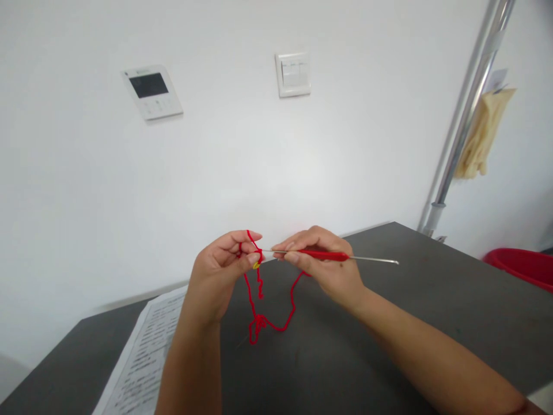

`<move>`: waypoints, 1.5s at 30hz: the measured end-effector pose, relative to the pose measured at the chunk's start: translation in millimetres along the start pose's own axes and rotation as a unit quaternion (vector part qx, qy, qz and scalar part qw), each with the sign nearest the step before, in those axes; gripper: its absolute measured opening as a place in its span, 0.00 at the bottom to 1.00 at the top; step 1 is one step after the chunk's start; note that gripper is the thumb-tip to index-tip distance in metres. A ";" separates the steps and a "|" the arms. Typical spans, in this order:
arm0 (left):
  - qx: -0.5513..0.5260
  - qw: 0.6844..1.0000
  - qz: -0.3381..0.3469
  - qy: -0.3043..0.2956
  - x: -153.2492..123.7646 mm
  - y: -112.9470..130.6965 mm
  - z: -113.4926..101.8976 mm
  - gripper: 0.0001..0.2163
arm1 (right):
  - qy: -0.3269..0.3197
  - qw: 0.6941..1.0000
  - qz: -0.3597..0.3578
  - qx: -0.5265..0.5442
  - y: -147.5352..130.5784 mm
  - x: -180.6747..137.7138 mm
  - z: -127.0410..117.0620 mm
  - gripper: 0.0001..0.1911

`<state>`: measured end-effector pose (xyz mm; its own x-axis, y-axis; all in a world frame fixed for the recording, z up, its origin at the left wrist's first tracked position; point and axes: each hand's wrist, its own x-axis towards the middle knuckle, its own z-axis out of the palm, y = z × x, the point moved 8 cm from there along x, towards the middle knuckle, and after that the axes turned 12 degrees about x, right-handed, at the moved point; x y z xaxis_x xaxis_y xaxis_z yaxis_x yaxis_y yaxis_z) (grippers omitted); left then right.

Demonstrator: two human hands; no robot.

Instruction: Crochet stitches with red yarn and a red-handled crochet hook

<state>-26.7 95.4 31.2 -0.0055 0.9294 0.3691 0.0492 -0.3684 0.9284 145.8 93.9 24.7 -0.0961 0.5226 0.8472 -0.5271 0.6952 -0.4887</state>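
The right hand (pixel 330 275) grips the hook (pixel 322 254), the left hand (pixel 215 271) pinches red yarn (pixel 260 255) at the hook's left end, and a tug could tighten the tangle (pixel 258 323) below the hook (a slack pinch might lose the yarn).

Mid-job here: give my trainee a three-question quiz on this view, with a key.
1. What does the right grip hold? A: a white brush; B: a slim metal hook with a red handle; C: a blue cup.
2. True or false: the square white wall switch is right of the white wall panel with the dark screen.
3. Fill in: the thin red yarn crosses the index finger of the ____ grip.

Key: 1 B; 2 true; 3 left grip.
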 end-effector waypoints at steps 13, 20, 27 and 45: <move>-0.069 0.991 -0.082 -0.082 1.4 -15.6 12.8 0.13 | -0.121 0.991 -0.051 -0.029 -24.0 7.8 5.6 0.03; -0.059 0.993 -0.072 -0.079 2.2 -13.9 10.6 0.13 | -0.050 0.999 -0.018 -0.015 -12.5 4.2 -0.2 0.01; -0.077 0.992 -0.071 -0.070 0.9 -12.1 9.5 0.14 | -0.057 0.998 0.007 0.021 -8.5 2.1 4.5 0.03; -0.059 0.989 -0.081 -0.113 2.9 -17.4 15.3 0.11 | -0.130 0.985 0.079 0.079 -10.1 7.9 -0.2 0.04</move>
<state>-12.4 104.9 15.4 0.2198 0.9532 0.2077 -0.0515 -0.2013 0.9782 150.5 91.1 36.3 -0.3899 0.4595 0.7980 -0.6108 0.5194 -0.5976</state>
